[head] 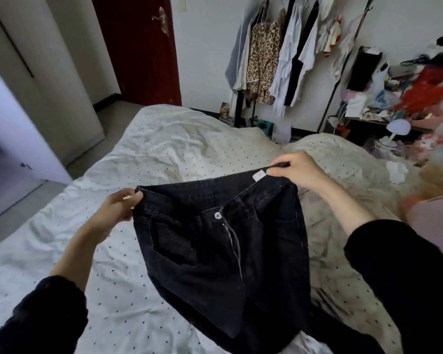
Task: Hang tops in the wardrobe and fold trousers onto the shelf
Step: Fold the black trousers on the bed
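holding up a pair of black denim trousers with a silver waist button (223, 251) by the waistband, the person stands over a bed with a white dotted sheet (149, 154); the left hand (118, 208), at about 9 o'clock of the garment, pinches the left end of the waistband with curled fingers; the right hand (299, 171), at about 1 o'clock, pinches the far side of the waistband beside a small white label (258, 175); both hands are clamped on the cloth and set well apart, so the waist hangs open and stretched between them; the fly is unzipped and the front faces the camera; the legs drop toward 6 o'clock and their lower part leaves the view at the bottom edge; both forearms are bare, with dark sleeves pushed up near the elbows; at 12 o'clock of the scene a dark red door (138, 47) stands against the wall; at 1 o'clock a rack of hanging clothes (274, 54) holds a leopard-print top (262, 60) among pale garments; at 2 o'clock a cluttered shelf (407, 93) carries mixed items, with a white round lamp (398, 129) just below it.
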